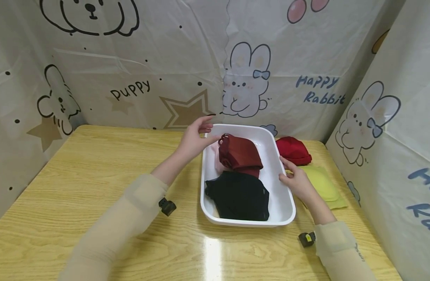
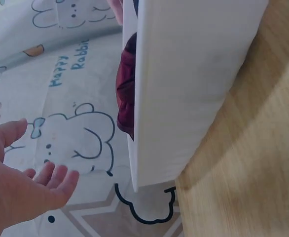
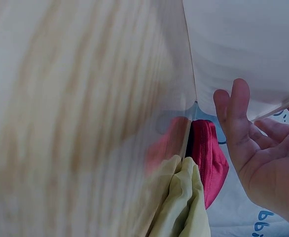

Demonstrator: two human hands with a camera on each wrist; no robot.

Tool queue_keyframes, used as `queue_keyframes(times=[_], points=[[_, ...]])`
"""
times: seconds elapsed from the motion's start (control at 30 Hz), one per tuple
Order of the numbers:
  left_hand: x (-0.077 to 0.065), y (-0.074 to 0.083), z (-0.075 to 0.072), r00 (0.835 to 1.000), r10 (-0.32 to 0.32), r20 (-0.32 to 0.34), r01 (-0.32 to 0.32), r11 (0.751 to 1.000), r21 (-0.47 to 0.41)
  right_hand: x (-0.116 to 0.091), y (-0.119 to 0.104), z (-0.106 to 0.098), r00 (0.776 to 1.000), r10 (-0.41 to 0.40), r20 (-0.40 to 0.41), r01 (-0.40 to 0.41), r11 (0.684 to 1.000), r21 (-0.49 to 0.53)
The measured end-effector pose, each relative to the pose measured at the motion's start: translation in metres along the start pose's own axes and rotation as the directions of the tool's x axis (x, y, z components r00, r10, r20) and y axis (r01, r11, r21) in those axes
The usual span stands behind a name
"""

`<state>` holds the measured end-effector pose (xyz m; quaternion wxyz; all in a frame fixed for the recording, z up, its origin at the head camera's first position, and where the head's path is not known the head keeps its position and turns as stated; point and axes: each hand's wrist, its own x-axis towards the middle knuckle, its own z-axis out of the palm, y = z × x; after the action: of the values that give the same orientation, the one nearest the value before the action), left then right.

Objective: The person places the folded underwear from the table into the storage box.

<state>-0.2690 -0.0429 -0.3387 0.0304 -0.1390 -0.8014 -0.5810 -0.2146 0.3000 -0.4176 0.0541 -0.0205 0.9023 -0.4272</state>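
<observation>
A white plastic bin sits on the table with folded garments in it. Toward its far end lies a dark red folded bra with thin strap loops, over a pale pink cloth. A folded black garment, sheer at its edges, fills the near end. My left hand, fingers spread and thumb out, hovers over the bin's far left corner beside the red straps. My right hand is at the bin's right rim, fingers loosely extended around it; firm contact cannot be told.
Right of the bin lie a bright red folded garment and a yellow one with a moulded cup. The wood-grain table extends to the left. Printed cloth walls enclose its back and sides.
</observation>
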Motion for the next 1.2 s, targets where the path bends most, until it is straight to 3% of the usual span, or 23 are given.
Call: queue_keyframes(times=[0.67, 1.07, 1.2], points=[[-0.067, -0.017, -0.002, 0.996, 0.006, -0.091, 0.0, 0.998, 0.061, 0.003, 0.003, 0.0, 1.0, 0.014, -0.004, -0.014, 1.0, -0.001], [-0.085, -0.038, 0.001, 0.999, -0.023, -0.034, 0.025, 0.998, 0.065, 0.003, 0.003, 0.0, 1.0, 0.013, 0.003, -0.013, 1.0, 0.012], [-0.088, -0.047, 0.005, 0.999, -0.045, 0.013, 0.044, 0.998, 0.046, 0.002, 0.003, -0.001, 1.0, 0.007, 0.001, -0.007, 1.0, 0.014]])
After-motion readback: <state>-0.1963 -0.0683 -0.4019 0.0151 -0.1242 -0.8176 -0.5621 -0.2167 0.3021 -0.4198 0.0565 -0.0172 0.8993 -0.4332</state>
